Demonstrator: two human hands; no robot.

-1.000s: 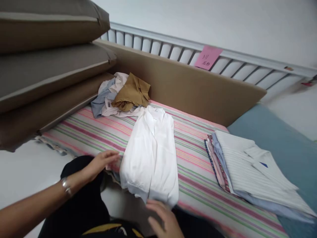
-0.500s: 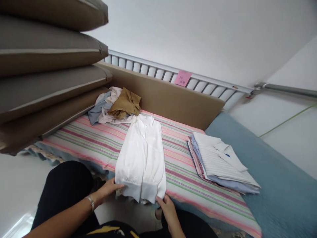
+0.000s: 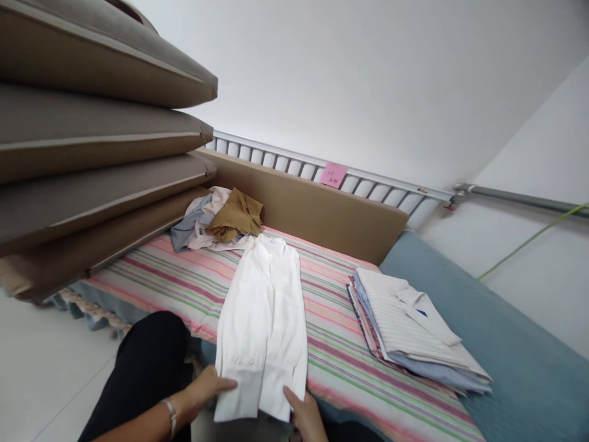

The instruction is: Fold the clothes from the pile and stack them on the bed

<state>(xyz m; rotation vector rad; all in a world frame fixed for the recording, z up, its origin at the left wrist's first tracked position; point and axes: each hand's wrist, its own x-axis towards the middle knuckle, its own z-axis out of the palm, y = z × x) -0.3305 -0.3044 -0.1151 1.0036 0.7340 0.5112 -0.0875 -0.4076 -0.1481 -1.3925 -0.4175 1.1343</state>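
A white long-sleeved shirt lies lengthwise on the striped cloth, its collar away from me. Its sleeves are laid down the front, and the cuff end hangs over the near edge. My left hand pinches the left side near the cuffs, thumb on top and fingers underneath. On the right side, my right hand grips the lower edge the same way, its fingers hidden below the fabric. To the right sits a stack of folded shirts, with a striped white one on top.
Crumpled clothes and a brown garment lie at the back left. Thick brown cushions are piled on the left. A tan board stands along the railing, which carries a pink note. Striped cloth covers the bed.
Both hands have moved toward me and a little inward along the shirt's lower end, and more of it hangs over the edge. My view has tilted up slightly.
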